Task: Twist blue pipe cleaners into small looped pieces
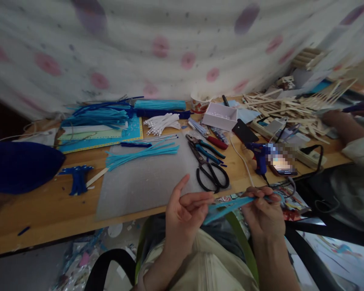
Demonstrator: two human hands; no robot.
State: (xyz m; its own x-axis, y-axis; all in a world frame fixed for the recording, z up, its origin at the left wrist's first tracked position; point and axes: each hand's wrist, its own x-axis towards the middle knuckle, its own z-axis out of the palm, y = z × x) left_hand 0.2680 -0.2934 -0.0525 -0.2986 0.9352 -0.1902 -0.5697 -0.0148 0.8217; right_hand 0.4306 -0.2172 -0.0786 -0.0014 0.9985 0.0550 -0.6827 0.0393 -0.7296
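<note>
Several light-blue pipe cleaners stretch between my hands, just off the table's front edge. My right hand is closed around their right end, thumb and fingers pressed together. At the other end, my left hand has one digit raised while its other fingers are bent together on the strands; the exact grip is partly hidden. Beyond my hands, a bundle of light-blue pipe cleaners lies on a grey mat. Black-handled scissors and pliers rest at the mat's right side.
White stems and a white box of beads stand at the back. A blue glue gun lies beside a phone. Wooden sticks are piled near another person's arm. A dark-blue piece lies left.
</note>
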